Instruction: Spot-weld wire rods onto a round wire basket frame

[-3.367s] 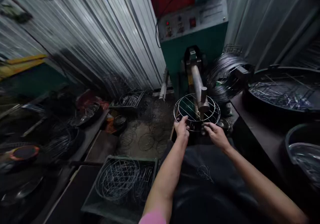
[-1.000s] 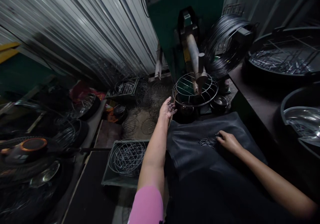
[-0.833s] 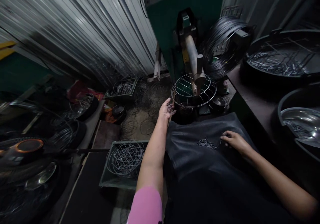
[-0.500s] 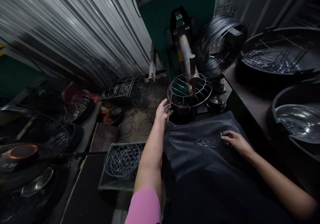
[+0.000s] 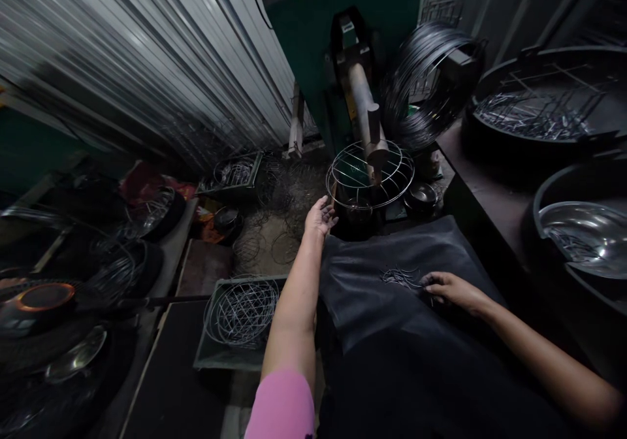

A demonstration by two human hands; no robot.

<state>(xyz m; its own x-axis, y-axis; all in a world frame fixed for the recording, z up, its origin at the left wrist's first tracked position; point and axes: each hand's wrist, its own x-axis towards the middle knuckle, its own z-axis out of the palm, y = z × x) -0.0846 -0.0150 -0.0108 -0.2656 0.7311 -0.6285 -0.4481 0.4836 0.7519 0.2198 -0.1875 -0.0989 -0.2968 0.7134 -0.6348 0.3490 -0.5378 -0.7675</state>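
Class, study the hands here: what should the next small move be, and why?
Perhaps the right hand should pinch one strand from the small wire pile on the dark cloth: it is right at the pile's edge, thumb and fingers close together, though whether they hold anything is unclear.

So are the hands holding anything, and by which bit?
The left hand is open, holding nothing. The right hand is at the short wires; whether it pinches one, I can't tell.

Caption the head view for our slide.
Left hand beside the wire rack; right hand by wire pieces on dark sheet.
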